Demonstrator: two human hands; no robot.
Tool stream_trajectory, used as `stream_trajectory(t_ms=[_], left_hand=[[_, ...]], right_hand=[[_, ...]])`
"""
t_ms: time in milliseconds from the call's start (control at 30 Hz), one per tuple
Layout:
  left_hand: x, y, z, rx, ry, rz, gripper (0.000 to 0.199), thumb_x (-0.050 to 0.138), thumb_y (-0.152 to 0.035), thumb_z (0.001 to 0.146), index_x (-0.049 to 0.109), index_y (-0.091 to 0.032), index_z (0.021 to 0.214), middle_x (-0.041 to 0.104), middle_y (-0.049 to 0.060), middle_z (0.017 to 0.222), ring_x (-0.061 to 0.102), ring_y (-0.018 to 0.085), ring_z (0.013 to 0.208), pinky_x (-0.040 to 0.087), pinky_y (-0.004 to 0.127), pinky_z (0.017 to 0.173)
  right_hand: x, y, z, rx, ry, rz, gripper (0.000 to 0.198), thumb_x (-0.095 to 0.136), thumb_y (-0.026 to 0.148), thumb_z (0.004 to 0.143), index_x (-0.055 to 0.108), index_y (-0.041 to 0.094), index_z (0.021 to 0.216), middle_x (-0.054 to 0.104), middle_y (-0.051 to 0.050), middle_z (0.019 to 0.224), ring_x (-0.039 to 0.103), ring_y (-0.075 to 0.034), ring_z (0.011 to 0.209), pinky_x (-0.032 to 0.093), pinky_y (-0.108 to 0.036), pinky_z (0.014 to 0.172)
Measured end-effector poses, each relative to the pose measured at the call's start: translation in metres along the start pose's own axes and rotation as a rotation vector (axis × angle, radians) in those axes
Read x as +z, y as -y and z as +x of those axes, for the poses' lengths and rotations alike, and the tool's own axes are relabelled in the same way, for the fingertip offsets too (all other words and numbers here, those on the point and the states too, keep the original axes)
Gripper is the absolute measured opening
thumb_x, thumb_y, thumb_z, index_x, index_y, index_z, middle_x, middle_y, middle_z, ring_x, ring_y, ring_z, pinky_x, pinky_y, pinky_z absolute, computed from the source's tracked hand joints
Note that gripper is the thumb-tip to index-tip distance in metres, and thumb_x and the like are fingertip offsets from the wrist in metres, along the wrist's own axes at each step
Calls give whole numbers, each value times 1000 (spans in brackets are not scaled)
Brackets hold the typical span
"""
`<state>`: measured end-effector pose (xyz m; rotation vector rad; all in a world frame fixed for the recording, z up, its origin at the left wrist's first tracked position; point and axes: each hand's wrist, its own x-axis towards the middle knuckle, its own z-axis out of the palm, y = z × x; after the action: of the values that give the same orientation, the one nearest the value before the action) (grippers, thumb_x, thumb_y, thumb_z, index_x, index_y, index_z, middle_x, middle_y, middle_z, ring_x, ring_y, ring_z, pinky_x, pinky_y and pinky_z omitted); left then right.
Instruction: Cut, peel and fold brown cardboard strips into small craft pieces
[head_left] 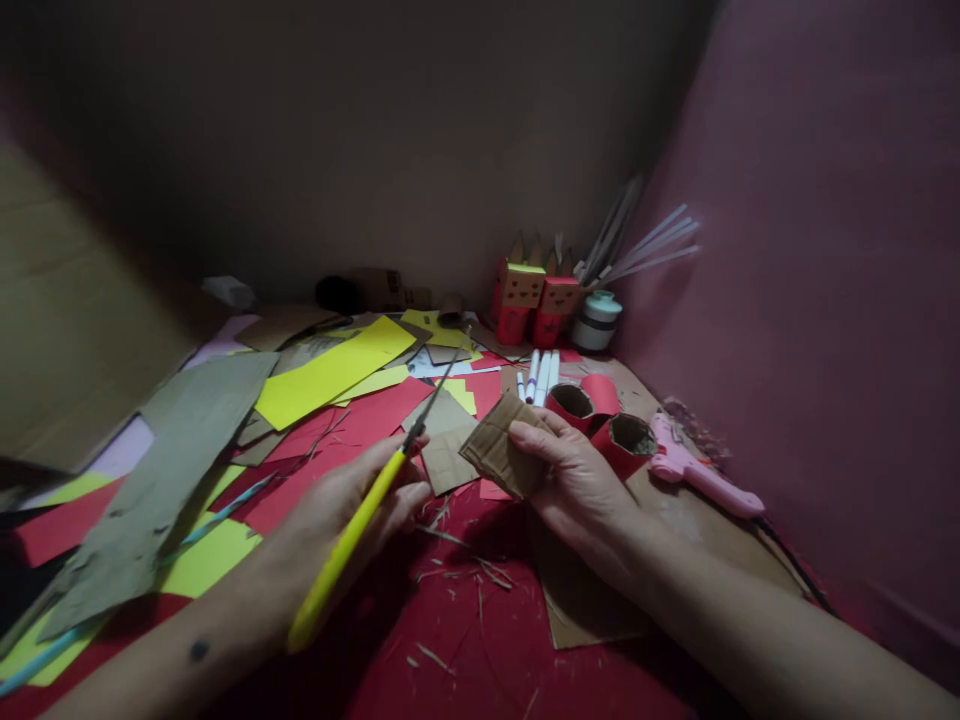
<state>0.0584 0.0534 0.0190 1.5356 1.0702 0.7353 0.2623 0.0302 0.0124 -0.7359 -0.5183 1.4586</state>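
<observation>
My left hand (367, 500) is closed around yellow-handled scissors (349, 550), seen nearly edge-on, with their thin dark blades pointing up and away from me. In my right hand (577, 475), a small piece of corrugated cardboard (501, 445) is pinched between thumb and fingers, its cut edge facing left. The blades are apart from this piece, to its left. Beneath and behind it lies another cardboard piece (450, 460) on the red surface. A larger cardboard sheet (577, 600) sits under my right forearm.
Red paper-wrapped tubes (626, 445) and a pink glue gun (705, 480) are at the right. White markers (544, 375) lie behind. Decorated red figures (521, 300) and a jar (598, 320) stand at the back. Yellow paper (337, 370) and a long cardboard strip (165, 480) cover the left.
</observation>
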Motion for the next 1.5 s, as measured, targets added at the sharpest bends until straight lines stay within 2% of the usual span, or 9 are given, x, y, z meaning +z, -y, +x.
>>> stream_trajectory(t_ms=[233,500,700,800,900,1000,1133,1333,1500], left_hand=[[4,-9,-3,-6,60,-139,59,69,-40,75,42,-21,125,59,2,90,50,10,55,43,26,50],[17,-8,-9,92,14,-68,29,67,-26,73,54,-18,98,52,-5,69,46,7,53,40,21,49],[17,-7,-10,121,-105,-53,28,66,-25,73,52,-20,96,54,-5,71,52,10,63,43,23,59],[15,-9,-7,118,-166,-78,19,67,-26,71,52,-19,82,54,-4,68,52,11,62,43,24,61],[15,-12,-4,76,-114,-121,19,67,-29,70,51,-19,72,53,-3,67,48,9,55,42,24,54],[13,-17,-2,37,-38,-88,23,69,-31,68,54,-19,81,55,-2,71,49,10,55,42,24,51],[5,-19,3,74,-92,20,31,73,-33,66,56,-18,87,58,0,76,53,12,61,43,23,53],[-6,-11,8,100,81,22,39,74,-33,68,56,-20,100,59,-1,79,53,11,60,44,22,52],[7,-18,-4,65,164,-27,52,74,-28,66,56,-20,114,56,-2,74,49,10,58,42,22,52]], right_hand=[[3,-11,-8,100,3,-22,22,79,13,62,68,14,81,71,-3,75,65,-14,69,52,-29,74],[4,-21,-13,171,21,-70,27,81,15,58,68,14,82,69,-4,74,64,-16,68,52,-30,70],[5,-19,-18,200,160,-54,27,76,15,65,66,16,91,69,-3,82,63,-14,70,52,-28,68],[4,-21,-19,236,257,-140,33,73,18,68,64,15,100,69,-5,82,64,-16,65,54,-30,61],[1,-24,-18,215,212,-250,34,74,20,68,64,14,100,68,-4,75,63,-15,58,53,-28,54],[-1,-21,-16,127,140,-414,25,72,23,69,65,14,91,63,-1,62,56,-11,46,46,-22,45],[2,-7,-16,96,172,-689,10,67,19,65,65,13,73,53,5,47,41,-5,37,32,-18,37],[4,5,-22,154,297,-882,13,61,12,59,64,13,71,52,5,54,44,-6,47,34,-18,43],[1,2,-25,167,394,-903,12,61,9,61,64,16,71,54,5,54,48,-8,50,35,-20,46]])
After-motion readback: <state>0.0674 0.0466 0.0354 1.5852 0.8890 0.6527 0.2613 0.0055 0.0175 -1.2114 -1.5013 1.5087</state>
